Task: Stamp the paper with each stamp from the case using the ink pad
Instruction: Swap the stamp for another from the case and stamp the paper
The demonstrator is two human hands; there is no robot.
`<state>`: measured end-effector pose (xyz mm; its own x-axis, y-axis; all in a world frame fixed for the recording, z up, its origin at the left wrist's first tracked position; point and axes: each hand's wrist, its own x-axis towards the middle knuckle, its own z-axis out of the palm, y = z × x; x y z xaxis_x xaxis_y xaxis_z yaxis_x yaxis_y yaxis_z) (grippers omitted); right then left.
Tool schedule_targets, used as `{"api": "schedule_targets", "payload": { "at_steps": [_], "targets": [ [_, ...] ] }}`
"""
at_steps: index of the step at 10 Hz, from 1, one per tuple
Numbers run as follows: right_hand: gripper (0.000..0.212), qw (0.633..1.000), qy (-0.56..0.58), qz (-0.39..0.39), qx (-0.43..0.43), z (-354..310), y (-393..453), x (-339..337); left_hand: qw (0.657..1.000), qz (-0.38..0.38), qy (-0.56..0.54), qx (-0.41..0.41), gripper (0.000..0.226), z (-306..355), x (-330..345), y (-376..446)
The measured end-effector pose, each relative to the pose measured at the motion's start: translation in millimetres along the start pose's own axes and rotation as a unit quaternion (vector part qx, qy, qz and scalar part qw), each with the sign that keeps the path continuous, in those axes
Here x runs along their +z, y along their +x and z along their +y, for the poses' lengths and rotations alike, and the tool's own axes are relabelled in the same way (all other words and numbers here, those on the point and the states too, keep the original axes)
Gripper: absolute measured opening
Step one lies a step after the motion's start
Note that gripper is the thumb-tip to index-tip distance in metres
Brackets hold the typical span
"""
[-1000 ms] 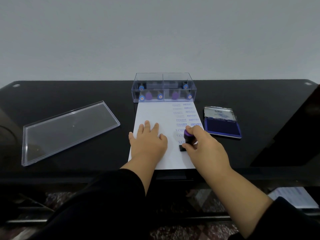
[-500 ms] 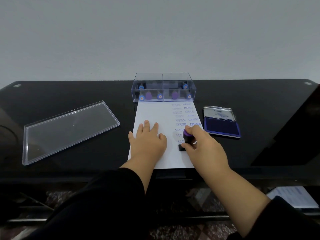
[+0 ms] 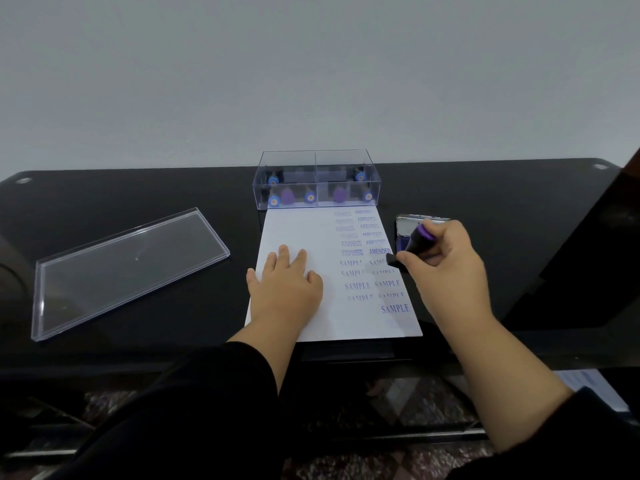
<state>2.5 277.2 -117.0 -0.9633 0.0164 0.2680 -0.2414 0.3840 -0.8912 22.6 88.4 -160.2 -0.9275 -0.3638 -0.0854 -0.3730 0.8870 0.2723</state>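
Left hand (image 3: 287, 289) rests flat, fingers straight, on the paper (image 3: 308, 237) on the table (image 3: 138, 188). Right hand (image 3: 446, 268) holds its grip clamped on the stamp (image 3: 414, 245) (tilted), above the paper's right edge, beside the ink pad (image 3: 403, 226). The case (image 3: 317, 181) touches the paper's far edge.

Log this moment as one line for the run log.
right hand: grips purple stamp, lifted, tilted, by ink pad | left hand: flat on paper | darkest print: SAMPLE
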Motion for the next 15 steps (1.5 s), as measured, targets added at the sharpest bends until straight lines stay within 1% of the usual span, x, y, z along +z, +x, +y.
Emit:
{"api": "schedule_targets", "payload": {
  "at_steps": [6, 15],
  "targets": [
    [0.038, 1.000, 0.029, 0.007, 0.000, 3.1, 9.9, -0.6, 1.000, -0.003, 0.006, -0.004, 0.054, 1.5, -0.9, 0.0],
    [0.037, 1.000, 0.000, -0.001, 0.008, 4.8, 9.2, 0.7, 1.000, -0.002, 0.001, -0.002, 0.054, 1.3, -1.3, -0.5]
  ]
}}
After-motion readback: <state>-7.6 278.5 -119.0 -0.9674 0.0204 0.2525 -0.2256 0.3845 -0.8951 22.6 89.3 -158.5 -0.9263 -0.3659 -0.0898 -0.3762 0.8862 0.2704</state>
